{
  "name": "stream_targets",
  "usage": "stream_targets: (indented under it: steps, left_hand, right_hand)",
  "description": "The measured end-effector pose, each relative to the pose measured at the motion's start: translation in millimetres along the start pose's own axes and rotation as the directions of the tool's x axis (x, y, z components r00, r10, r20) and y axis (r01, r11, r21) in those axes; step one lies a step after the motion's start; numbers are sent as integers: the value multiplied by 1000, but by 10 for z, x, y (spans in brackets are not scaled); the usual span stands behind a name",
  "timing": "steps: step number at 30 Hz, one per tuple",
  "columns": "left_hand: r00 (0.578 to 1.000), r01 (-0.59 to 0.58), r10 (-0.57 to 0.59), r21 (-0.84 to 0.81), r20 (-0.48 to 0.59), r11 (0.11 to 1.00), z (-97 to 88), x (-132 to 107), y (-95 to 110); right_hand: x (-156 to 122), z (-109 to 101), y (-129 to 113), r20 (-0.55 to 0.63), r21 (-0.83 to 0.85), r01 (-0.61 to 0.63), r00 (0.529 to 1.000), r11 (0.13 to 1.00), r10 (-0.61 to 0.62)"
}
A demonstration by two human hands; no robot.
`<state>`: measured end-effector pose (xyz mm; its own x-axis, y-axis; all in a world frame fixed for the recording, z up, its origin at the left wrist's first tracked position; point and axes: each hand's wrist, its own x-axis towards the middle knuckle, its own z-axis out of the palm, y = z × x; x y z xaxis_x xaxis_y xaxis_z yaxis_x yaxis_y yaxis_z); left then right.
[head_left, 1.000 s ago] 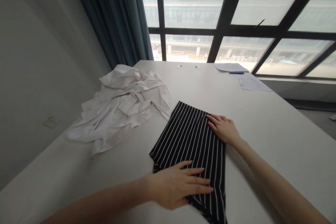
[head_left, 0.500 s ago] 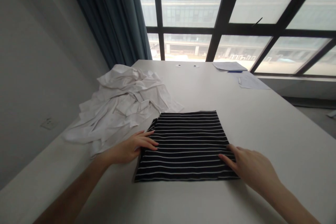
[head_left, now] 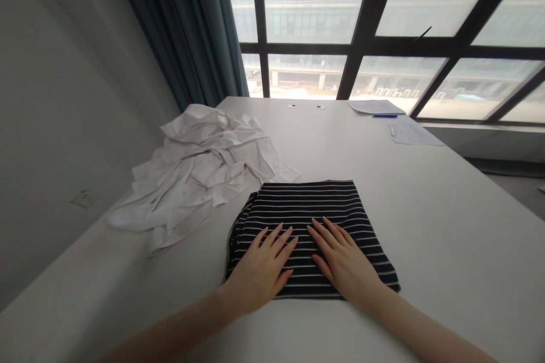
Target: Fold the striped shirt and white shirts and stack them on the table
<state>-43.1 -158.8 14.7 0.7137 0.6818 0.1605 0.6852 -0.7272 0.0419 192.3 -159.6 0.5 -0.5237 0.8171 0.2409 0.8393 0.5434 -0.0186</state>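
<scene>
A folded black cloth with thin white stripes (head_left: 306, 204) lies flat on the white table (head_left: 426, 238) in front of me. My left hand (head_left: 261, 266) rests palm down on its near left part, fingers stretched out and open. My right hand (head_left: 343, 261) lies flat beside it on the near right part, fingers spread too. Both hands press on the cloth and hold nothing.
A crumpled heap of white garments (head_left: 200, 164) lies to the left, touching the striped cloth's far left corner. Papers (head_left: 409, 133) and a blue pen (head_left: 384, 116) sit at the far right near the window. A dark curtain (head_left: 191, 28) hangs at the back left.
Both hands left the cloth's side edges and came together on top of its near half. The cloth stays with its stripes running across, after being turned a second ago.
</scene>
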Motion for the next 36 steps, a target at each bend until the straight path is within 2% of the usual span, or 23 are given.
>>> stream_targets:
  steps: [4, 13, 17, 19, 21, 23, 26, 28, 30, 32, 36]
  left_hand:
    - [999, 28, -28, 15, 33, 1000, 27, -59, -58]
    - [992, 125, -123, -50, 34, 991, -18, -213, -198]
    - [986, 167, -166, -75, 9, 983, 23, -260, -233]
    - [976, 209, -213, -101, -36, 973, 58, -273, -258]
    - [951, 270, -288, -157, -109, 950, 86, -276, -307]
    - [908, 330, -377, -243, -182, 912, 100, -271, -383]
    - [836, 397, -494, -360, -239, 845, 101, -259, -525]
    - [790, 444, -560, -397, -249, 803, 100, -256, -616]
    - [755, 490, -607, -404, -247, 773, 102, -255, -686]
    - [743, 522, -629, -391, -227, 758, 101, -255, -727]
    - [768, 528, -614, -363, -182, 768, 57, -241, -734]
  right_hand:
    - [-59, 27, 78, 73, 15, -34, 997, 999, 33]
    - [-177, -57, 284, 144, 49, -150, 979, 988, 141]
    - [-301, -100, 446, 177, 109, -226, 963, 968, 205]
    - [-358, -111, 510, 170, 186, -247, 961, 951, 217]
    - [-401, -116, 562, 127, 305, -281, 959, 910, 254]
    - [-427, -119, 610, 48, 442, -333, 936, 833, 349]
    - [-439, -131, 700, -73, 558, -402, 848, 726, 525]
    - [-443, -138, 774, -129, 550, -449, 787, 704, 603]
    - [-449, -142, 846, -151, 505, -505, 747, 700, 648]
    - [-451, -147, 897, -121, 472, -549, 735, 690, 667]
    - [-431, -179, 896, 12, 509, -562, 763, 653, 647]
